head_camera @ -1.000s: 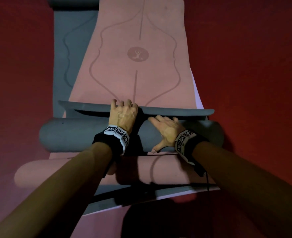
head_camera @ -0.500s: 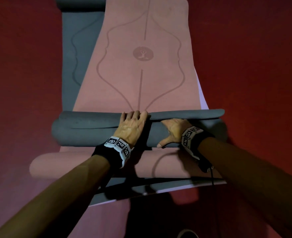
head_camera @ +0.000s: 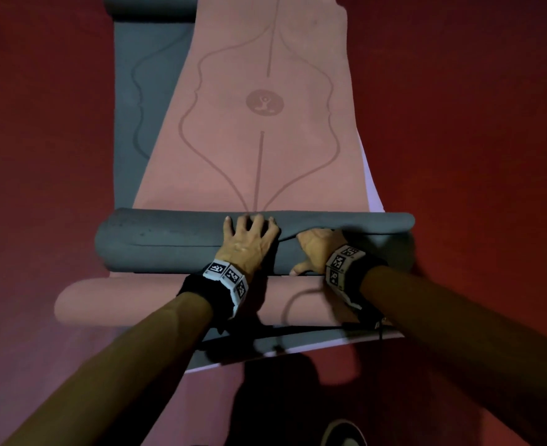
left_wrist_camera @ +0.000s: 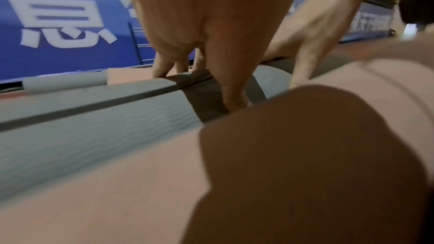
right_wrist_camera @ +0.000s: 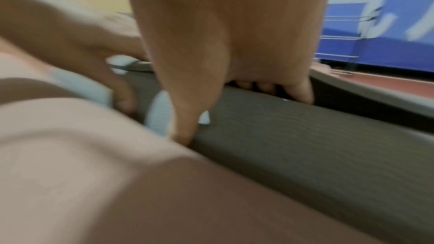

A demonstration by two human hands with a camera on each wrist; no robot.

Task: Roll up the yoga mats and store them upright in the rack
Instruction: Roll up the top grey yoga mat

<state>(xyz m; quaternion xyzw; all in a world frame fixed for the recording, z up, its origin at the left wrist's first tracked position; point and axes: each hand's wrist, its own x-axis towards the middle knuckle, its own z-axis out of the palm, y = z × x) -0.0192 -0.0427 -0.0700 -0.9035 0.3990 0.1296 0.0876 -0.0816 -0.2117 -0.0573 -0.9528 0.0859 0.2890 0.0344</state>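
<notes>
- Fingers of the left hand: spread, tips pressed over the far crest of the grey roll. Right hand: fingers tucked beneath the loose flap of the grey mat, thumb on the near side, gripping it.
- Grey roll: lies on the pink mat, which is spread on the red floor; long axis left to right, ends pointing to either side.
- Pink mat: near end rolled, roll also lying crosswise; the rest flat, running away from the person.
- Progress, by my reckoning: early. Both mats only partly rolled, none standing upright, no rack in sight.
</notes>
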